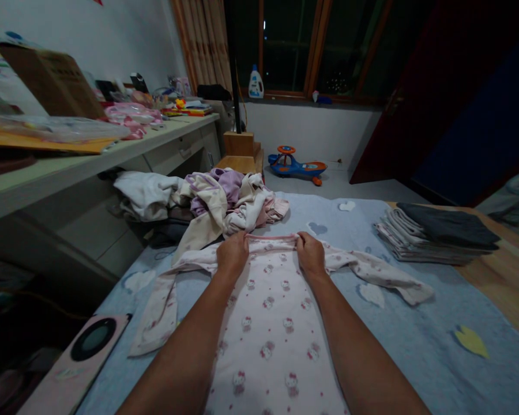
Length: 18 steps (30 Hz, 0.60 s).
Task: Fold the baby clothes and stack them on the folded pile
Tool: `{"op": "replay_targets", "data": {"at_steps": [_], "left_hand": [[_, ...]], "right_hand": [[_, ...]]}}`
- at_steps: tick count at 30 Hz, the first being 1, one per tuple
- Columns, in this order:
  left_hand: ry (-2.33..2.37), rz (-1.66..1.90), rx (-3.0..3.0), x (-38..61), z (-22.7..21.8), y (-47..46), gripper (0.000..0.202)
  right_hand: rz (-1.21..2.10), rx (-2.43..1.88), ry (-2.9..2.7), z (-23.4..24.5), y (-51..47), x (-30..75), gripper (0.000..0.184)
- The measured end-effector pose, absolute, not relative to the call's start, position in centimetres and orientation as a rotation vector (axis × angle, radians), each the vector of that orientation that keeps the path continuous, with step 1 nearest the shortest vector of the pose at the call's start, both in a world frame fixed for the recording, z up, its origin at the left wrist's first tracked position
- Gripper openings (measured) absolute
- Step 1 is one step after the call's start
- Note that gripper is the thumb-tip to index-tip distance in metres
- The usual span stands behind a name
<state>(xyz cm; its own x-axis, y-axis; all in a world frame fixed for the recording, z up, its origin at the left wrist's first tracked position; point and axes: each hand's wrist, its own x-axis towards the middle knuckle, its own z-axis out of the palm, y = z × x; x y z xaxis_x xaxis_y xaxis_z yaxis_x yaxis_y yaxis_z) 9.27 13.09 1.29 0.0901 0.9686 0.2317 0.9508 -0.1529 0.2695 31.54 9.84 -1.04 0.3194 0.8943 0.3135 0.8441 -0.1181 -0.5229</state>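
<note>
Your left hand (232, 253) and right hand (310, 255) are both closed, pinching the pink neckband (270, 236) of a cat-print baby garment (263, 311). It lies flat on a blue blanket (409, 340) below your hands, sleeves spread. Beyond your right hand sits a folded clothes stack (432, 236); ahead of your left hand, a rumpled clothes heap (211, 199) lies unfolded.

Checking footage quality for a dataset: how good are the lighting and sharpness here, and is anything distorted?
Head view: dim indoor light, deep shadow under the desk and on the door; wide-angle stretching enlarges the forearms and slants the desk edge; the pink-printed garment is slightly soft, without strong glare.
</note>
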Motion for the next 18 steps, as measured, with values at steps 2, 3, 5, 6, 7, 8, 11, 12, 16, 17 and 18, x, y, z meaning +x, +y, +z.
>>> {"op": "replay_targets", "data": {"at_steps": [2,3,5,6,7,8,11,12,16,17,18], "left_hand": [[1.985,0.592,2.266,9.2,0.9,13.1,0.032],[1.973,0.613,2.259,9.2,0.7,13.1,0.032],[1.953,0.651,2.253,9.0,0.6,13.2,0.032],[1.946,0.675,2.258,8.7,0.7,13.2,0.031],[1.948,0.71,2.265,8.4,0.9,13.3,0.029],[1.964,0.761,2.271,8.0,1.2,13.3,0.028],[2.118,0.994,2.221,6.4,2.8,13.4,0.026],[2.191,1.068,2.165,5.8,3.3,13.4,0.027],[2.41,1.091,1.884,3.0,5.0,13.6,0.041],[2.439,1.007,1.834,2.3,5.1,13.7,0.046],[2.458,0.898,1.797,1.6,5.2,13.8,0.05]], "right_hand": [[0.109,-1.941,-1.537,-1.5,10.0,31.6,0.039],[0.098,-1.926,-1.56,-1.7,10.1,31.6,0.043],[0.08,-1.897,-1.638,-2.1,10.2,31.6,0.043],[0.079,-1.886,-1.68,-2.3,10.2,31.7,0.04],[0.084,-1.879,-1.714,-2.3,10.1,31.7,0.036],[0.091,-1.873,-1.737,-2.4,10.0,31.8,0.032],[0.095,-1.867,-1.752,-2.2,9.8,31.7,0.027],[0.09,-1.863,-1.742,-2.0,9.7,31.6,0.026],[0.11,-1.769,-1.728,-0.6,10.0,29.9,0.023],[0.153,-1.727,-1.747,-0.1,10.4,29.2,0.021],[0.226,-1.685,-1.771,0.4,10.8,28.3,0.02]]}}
